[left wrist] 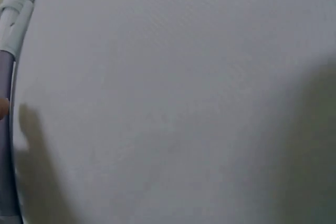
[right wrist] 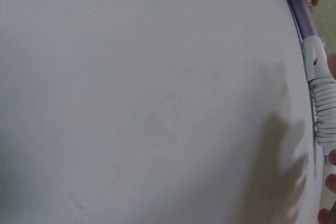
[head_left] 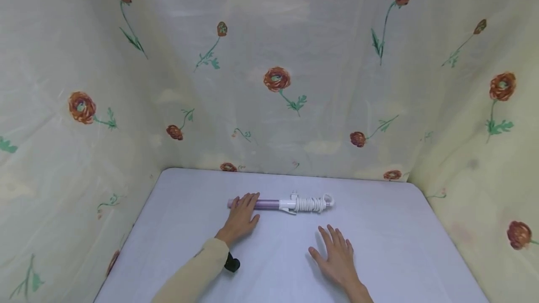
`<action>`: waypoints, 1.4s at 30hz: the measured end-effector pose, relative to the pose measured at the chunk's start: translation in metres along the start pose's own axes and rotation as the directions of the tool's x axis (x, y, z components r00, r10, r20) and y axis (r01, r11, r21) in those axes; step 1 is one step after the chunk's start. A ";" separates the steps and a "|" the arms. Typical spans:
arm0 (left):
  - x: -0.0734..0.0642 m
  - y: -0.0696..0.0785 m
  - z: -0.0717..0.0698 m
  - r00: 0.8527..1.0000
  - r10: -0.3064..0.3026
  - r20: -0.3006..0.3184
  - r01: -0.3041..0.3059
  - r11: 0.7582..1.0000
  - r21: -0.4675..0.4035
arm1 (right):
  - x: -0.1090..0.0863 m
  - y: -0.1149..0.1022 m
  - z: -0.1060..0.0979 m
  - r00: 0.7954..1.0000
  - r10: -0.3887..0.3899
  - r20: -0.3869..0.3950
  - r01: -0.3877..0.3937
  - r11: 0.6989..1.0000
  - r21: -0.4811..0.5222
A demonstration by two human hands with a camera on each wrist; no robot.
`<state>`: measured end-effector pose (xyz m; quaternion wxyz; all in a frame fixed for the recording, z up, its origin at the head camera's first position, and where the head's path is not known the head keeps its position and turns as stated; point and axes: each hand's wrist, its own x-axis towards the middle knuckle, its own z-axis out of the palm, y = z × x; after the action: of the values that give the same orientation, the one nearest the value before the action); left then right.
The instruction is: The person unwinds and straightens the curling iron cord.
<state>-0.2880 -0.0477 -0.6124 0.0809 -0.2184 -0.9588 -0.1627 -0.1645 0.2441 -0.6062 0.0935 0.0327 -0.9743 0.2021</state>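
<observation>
A curling iron (head_left: 266, 205) with a purple barrel and a white handle lies crosswise on the white table. Its white cord (head_left: 310, 205) is wound in several turns round the handle. My left hand (head_left: 241, 218) reaches over the barrel's left end, fingers nearly straight and thumb spread to the near side; whether it presses on the barrel I cannot tell. One fingertip (left wrist: 3, 108) shows against the barrel in the left wrist view. My right hand (head_left: 338, 258) is held nearer, below the cord end, with fingers spread and nothing in it.
The white table (head_left: 387, 228) has rounded far corners. Cloth with a flower print (head_left: 328, 106) hangs behind it and along both sides. A black piece (head_left: 232, 263) sits at my left wrist, by the cream sleeve (head_left: 198, 268).
</observation>
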 end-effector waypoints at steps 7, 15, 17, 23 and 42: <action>0.005 0.002 0.018 0.998 -0.035 -0.053 0.036 0.999 0.013 | -0.003 -0.004 0.001 0.999 -0.032 -0.032 0.033 0.999 0.040; 0.007 0.010 0.024 0.991 -0.125 -0.046 0.124 0.992 -0.036 | -0.002 -0.009 0.001 0.996 -0.069 -0.059 0.074 0.993 0.095; 0.005 0.011 0.024 0.989 -0.142 -0.035 0.141 0.989 -0.037 | -0.003 -0.009 0.002 0.997 -0.064 -0.053 0.069 0.992 0.105; 0.001 0.017 0.022 0.985 -0.171 -0.024 0.170 0.985 -0.030 | -0.005 -0.009 0.003 0.999 -0.040 -0.018 0.042 0.992 0.123; 0.005 0.021 -0.021 0.991 -0.126 -0.052 0.122 0.990 -0.074 | 0.005 -0.020 0.002 0.999 -0.027 -0.029 0.033 0.971 0.235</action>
<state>-0.2818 -0.0354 -0.5860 0.0900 -0.1563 -0.9615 -0.2071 -0.1674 0.2248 -0.5996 0.1043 0.0560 -0.9416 0.3151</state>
